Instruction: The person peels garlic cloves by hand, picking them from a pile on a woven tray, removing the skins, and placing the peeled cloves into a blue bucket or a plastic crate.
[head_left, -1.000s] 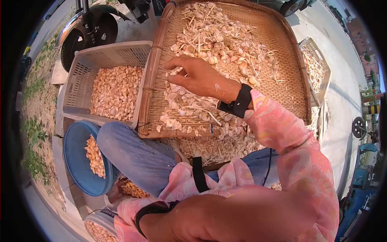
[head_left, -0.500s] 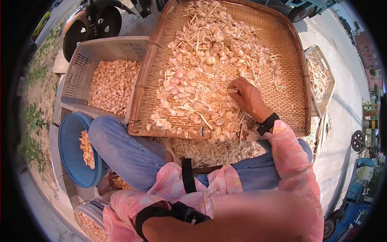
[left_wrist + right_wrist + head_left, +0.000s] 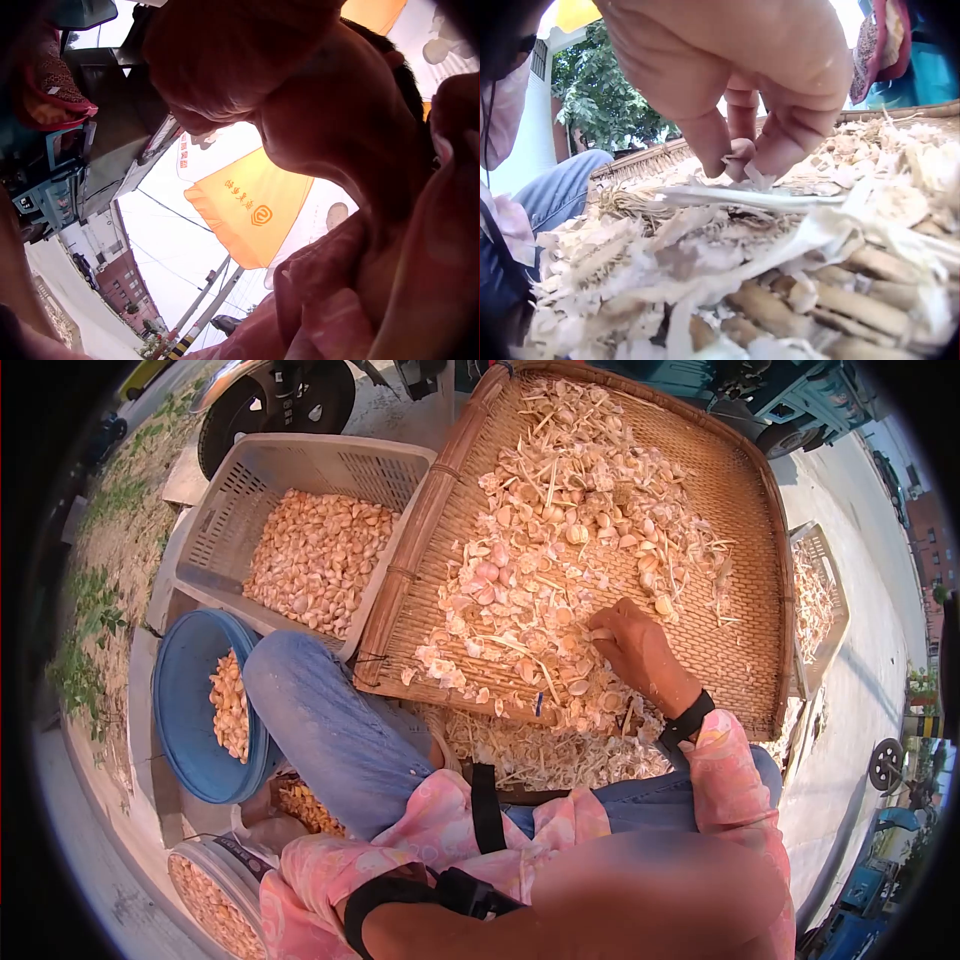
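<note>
The right hand [image 3: 645, 660] is held low over a woven tray [image 3: 750, 525], right of the centre of the head view. Its fingers are curled with the tips brought together, and in the right wrist view a small pale bit of garlic [image 3: 757, 178] is pinched at them. Just below the fingertips there, a pale stalk [image 3: 750, 198] is seen lying across loose papery skins.

The left forearm [image 3: 440, 935], banded in black at the wrist, is seen at the bottom of the head view. The left hand cannot be made out clearly; how far open it is, or whether anything is held, cannot be told.

On the tray, garlic scraps [image 3: 590, 490] are spread from the upper middle down to the near edge, with pinkish cloves [image 3: 490, 580] grouped left of the right hand. A plastic crate [image 3: 225, 525], partly filled with peeled-looking cloves [image 3: 325, 555], is placed at upper left. Below it, cloves [image 3: 230, 710] are held in a blue bucket [image 3: 180, 670]. Stalky scraps [image 3: 812, 600] are contained in another crate [image 3: 826, 660] at the right. Bent jeans-covered legs [image 3: 330, 690] are seen under the tray's near edge.
</note>
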The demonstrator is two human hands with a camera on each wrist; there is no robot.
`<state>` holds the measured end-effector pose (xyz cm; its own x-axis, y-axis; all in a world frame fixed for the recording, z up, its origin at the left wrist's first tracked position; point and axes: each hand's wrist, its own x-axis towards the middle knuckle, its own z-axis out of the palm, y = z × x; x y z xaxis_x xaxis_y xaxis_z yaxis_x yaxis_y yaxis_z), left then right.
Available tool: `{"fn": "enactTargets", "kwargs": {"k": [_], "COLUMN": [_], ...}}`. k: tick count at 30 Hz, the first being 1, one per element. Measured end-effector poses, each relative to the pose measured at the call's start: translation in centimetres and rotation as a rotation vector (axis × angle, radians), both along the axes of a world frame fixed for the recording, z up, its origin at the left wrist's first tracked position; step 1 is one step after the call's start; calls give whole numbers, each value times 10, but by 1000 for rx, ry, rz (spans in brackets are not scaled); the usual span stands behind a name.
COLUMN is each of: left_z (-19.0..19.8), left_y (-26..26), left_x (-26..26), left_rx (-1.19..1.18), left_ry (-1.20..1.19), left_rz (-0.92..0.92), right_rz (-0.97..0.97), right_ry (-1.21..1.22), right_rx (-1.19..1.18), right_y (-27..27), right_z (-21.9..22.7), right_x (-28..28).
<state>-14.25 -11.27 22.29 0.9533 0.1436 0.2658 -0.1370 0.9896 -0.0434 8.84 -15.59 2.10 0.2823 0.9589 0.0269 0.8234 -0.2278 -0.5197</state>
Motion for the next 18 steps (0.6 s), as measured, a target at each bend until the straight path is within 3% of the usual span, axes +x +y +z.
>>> {"fn": "enactTargets", "kwargs": {"k": [2, 3, 5, 7, 9, 10, 12, 14, 17, 18], "left_z": [1, -1, -12, -29, -68, -94, -133, -145, -139, -151], "left_y": [-2, -4, 10, 105, 181, 216, 241, 209, 124, 106], "left_x": [-3, 6, -1, -21, -38, -52, -66, -43, 18, 34], "left_rx": [-32, 43, 300, 662, 1064, 1220, 1618, 1614, 1413, 1382], "left_ry": [59, 60, 151, 307, 850, 1136, 1500, 1347, 995, 900], "left_rz": [122, 323, 569, 614, 1014, 1056, 1022, 986, 430, 336], "right_rz": [-1, -36, -179, -275, -201, -182, -176, -150, -120, -116], "right_ry": [112, 126, 409, 813, 949, 1010, 994, 1007, 1082, 1061], "right_rx": [35, -3, -53, 28, 161, 218, 257, 279, 278, 288], "right_y": [2, 3, 8, 6, 8, 11, 11, 14, 14, 14], "right_z": [2, 2, -1, -7, -5, 4, 16, 23, 22, 22], "right_x": [-6, -10, -15, -16, -14, -17, -26, -31, -40, -41]}}
